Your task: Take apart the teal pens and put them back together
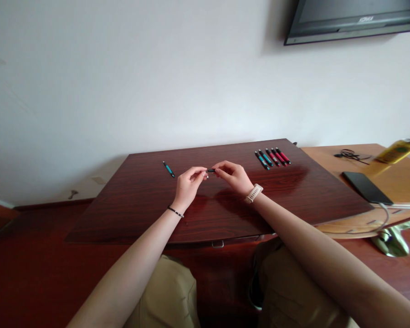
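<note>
Over the middle of the dark red wooden table [150, 205], my two hands meet at a small black piece [211, 171]. The fingertips of my left hand [188, 184] pinch its left end, and my right hand [235, 176] pinches its right end. A small pale tip shows just under my left fingertips. What the whole piece is cannot be made out. To the left of my hands lies a blue and black pen [168, 169]. At the back right, several pens lie side by side, blue ones [261, 160] on the left and red ones [283, 156] on the right.
On the lighter wooden table [406, 182] at the right are a black phone [367, 187] with a white cable, a coiled black cable [351, 156] and a tilted yellow can [398, 151]. A screen [355, 20] hangs on the wall above.
</note>
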`<action>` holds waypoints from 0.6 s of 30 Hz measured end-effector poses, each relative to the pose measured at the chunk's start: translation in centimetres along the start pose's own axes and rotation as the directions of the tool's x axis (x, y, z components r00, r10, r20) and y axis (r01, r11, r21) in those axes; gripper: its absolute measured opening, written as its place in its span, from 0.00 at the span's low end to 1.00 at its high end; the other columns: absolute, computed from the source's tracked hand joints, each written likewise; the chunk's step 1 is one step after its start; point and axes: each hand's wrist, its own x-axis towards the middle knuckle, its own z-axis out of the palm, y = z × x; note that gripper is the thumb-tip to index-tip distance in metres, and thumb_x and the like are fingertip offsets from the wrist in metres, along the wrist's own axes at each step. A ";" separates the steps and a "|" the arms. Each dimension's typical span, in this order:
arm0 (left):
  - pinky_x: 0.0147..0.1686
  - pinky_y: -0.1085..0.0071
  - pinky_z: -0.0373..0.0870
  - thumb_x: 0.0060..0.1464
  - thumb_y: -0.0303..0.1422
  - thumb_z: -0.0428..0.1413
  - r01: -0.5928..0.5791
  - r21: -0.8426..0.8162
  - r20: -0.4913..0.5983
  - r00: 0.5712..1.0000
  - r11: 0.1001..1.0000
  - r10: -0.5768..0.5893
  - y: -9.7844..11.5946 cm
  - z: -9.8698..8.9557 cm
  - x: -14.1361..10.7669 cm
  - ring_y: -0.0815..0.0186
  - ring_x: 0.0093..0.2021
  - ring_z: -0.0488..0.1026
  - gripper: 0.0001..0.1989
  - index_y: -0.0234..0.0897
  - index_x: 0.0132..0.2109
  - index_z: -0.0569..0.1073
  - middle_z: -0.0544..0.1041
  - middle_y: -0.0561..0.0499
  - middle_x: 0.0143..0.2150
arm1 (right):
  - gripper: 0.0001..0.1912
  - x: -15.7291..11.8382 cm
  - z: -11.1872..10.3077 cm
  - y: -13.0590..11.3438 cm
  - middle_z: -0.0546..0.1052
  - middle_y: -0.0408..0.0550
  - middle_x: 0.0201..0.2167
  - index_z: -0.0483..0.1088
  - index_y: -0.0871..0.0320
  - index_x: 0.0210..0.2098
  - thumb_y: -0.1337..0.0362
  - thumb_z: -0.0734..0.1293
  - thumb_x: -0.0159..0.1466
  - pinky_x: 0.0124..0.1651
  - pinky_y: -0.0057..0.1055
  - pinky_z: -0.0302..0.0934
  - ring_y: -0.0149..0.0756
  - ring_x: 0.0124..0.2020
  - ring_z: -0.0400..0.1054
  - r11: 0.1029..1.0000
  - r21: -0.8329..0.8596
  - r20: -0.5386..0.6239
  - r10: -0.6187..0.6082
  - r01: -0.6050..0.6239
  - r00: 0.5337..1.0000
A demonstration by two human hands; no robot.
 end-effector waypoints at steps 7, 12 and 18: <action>0.41 0.68 0.81 0.62 0.40 0.64 -0.004 0.047 0.010 1.000 0.999 0.003 0.4 0.0 0.0 0.63 0.38 0.83 0.10 0.38 0.44 0.81 0.85 0.47 0.40 | 0.19 -0.1 0.1 -0.2 0.85 0.50 0.41 0.80 0.55 0.46 0.47 0.74 0.67 0.49 0.38 0.72 0.41 0.42 0.78 1.000 -0.027 0.038 0.010 -0.009 0.999; 0.41 0.69 0.79 0.62 0.39 0.64 -0.005 0.047 0.010 1.000 0.999 0.004 0.3 0.1 0.0 0.64 0.39 0.82 0.10 0.38 0.44 0.80 0.83 0.47 0.41 | 0.19 -0.1 0.1 -0.1 0.85 0.50 0.41 0.81 0.55 0.46 0.46 0.74 0.67 0.48 0.37 0.72 0.40 0.41 0.78 1.000 -0.026 0.047 0.013 -0.012 0.999; 0.43 0.69 0.79 0.63 0.41 0.64 0.000 0.022 0.010 1.000 1.000 0.000 0.2 0.1 0.0 0.64 0.40 0.82 0.11 0.37 0.45 0.79 0.83 0.47 0.42 | 0.17 -0.1 0.2 0.0 0.85 0.50 0.41 0.80 0.55 0.46 0.49 0.73 0.68 0.46 0.36 0.70 0.39 0.39 0.77 1.000 -0.022 0.035 0.000 0.000 0.999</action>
